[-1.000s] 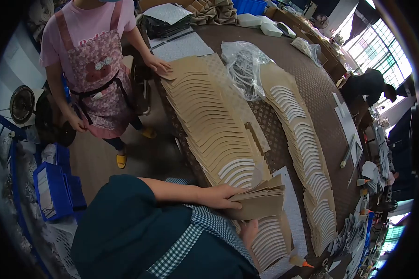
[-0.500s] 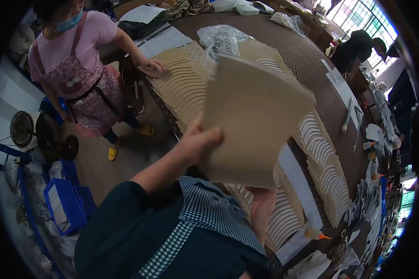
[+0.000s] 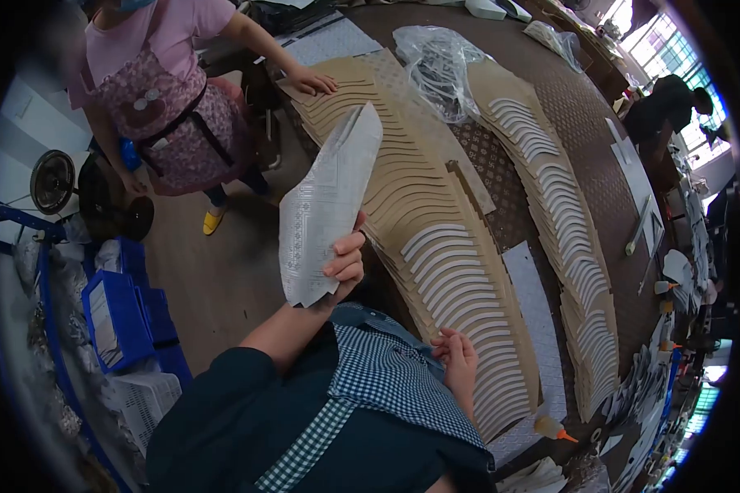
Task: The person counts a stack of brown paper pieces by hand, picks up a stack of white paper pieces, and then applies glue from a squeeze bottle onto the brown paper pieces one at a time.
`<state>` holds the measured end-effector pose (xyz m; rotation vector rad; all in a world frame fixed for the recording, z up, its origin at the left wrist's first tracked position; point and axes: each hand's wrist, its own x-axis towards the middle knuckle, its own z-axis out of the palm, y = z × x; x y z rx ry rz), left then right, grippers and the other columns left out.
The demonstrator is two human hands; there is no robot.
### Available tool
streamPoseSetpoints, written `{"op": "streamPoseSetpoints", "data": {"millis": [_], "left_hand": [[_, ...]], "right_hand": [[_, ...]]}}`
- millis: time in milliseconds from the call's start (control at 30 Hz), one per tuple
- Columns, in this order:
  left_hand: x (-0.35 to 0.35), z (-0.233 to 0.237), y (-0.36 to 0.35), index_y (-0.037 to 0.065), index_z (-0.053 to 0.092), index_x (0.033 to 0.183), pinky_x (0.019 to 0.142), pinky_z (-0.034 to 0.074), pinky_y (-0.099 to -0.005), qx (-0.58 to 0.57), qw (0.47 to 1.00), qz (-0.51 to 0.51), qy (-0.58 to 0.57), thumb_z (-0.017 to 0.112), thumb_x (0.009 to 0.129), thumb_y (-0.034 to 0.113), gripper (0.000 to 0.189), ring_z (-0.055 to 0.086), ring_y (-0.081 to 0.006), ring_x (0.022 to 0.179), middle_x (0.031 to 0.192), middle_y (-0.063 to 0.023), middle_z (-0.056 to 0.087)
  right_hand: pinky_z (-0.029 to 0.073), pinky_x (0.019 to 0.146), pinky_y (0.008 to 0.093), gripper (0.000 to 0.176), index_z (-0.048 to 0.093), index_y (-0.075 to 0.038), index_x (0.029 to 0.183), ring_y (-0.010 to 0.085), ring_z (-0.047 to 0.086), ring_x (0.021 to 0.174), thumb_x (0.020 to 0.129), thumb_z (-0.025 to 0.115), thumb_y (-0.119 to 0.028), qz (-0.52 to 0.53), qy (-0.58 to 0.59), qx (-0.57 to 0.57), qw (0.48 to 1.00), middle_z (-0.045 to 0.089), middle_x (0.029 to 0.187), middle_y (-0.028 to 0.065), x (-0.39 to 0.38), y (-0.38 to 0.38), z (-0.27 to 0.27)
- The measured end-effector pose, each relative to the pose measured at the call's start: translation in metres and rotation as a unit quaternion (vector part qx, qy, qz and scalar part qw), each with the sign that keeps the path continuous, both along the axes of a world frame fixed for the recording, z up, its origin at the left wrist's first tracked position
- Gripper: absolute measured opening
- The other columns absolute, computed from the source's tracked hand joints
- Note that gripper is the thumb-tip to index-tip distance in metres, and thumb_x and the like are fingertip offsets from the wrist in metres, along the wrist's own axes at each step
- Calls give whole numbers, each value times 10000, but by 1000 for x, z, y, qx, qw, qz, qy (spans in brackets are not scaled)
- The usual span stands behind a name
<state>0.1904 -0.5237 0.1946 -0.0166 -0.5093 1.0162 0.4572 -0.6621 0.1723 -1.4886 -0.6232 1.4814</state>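
Observation:
My left hand (image 3: 348, 267) is closed round the edge of a cut sheet piece (image 3: 325, 214) with a silvery, patterned face and a pointed upper end. It stands tilted upward, left of the long row of overlapping brown pieces (image 3: 411, 193). My right hand (image 3: 458, 355) is in front of my checked apron, fingers curled and drawn together, with nothing visible in them. Beside it, white curved strips (image 3: 469, 312) lie on the nearer part of that row. A glue bottle (image 3: 551, 427) with an orange tip lies near the row's lower end.
A second row of pieces with white strips (image 3: 571, 214) runs along the table (image 3: 543, 57). Clear plastic (image 3: 436, 70) lies at the far side. A co-worker's hand (image 3: 311, 80) rests on the brown row. Blue bins (image 3: 119, 329) and a fan (image 3: 53, 181) stand at left.
The large brown face has given way to a silvery face in my left hand, farther left. My right hand has come away from the sheet. My view has shifted, showing more of the rows.

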Motion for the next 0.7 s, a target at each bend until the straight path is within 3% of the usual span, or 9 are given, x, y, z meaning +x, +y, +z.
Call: {"op": "streamPoseSetpoints", "data": {"millis": [300, 467, 533, 633, 700], "left_hand": [[-26, -12, 47, -20, 284, 1436, 677, 494, -346, 10, 999, -37, 29, 449, 977, 446, 674, 593, -216, 615, 922, -149, 553], [-52, -25, 89, -36, 334, 1396, 688, 509, -357, -2, 990, -64, 125, 462, 964, 468, 677, 616, -222, 650, 975, -163, 574], [-59, -29, 104, -48, 348, 1379, 698, 519, -369, 24, 981, -94, 168, 475, 954, 480, 689, 628, -242, 670, 1016, -187, 581], [-59, -55, 132, 25, 350, 1431, 810, 496, -452, 81, 979, -171, 69, 375, 930, 647, 798, 649, -399, 782, 1132, -338, 549], [-65, -72, 164, 55, 288, 1470, 858, 485, -500, 162, 953, -250, 62, 349, 909, 691, 850, 639, -414, 819, 1137, -341, 544]], "right_hand": [[492, 715, 223, 244, 615, 16, 1137, 74, 579, 759, 982, 503, -135, 78, -35, 43, 995, 676, 909, 69, -43, 78, -1], [484, 703, 218, 244, 614, 12, 1143, 74, 576, 766, 982, 509, -139, 93, -43, 57, 993, 677, 914, 61, -79, 122, -3], [487, 708, 224, 252, 614, 11, 1148, 80, 578, 769, 986, 511, -153, 87, -41, 57, 994, 677, 936, 70, -89, 135, -5], [497, 743, 242, 330, 592, 20, 1196, 97, 585, 803, 1016, 463, -224, 66, -18, 61, 996, 667, 1019, 102, -108, 153, -4], [499, 751, 248, 363, 565, 30, 1217, 118, 584, 811, 1032, 422, -247, 22, 7, 73, 997, 656, 1052, 117, -127, 166, 6]]}}
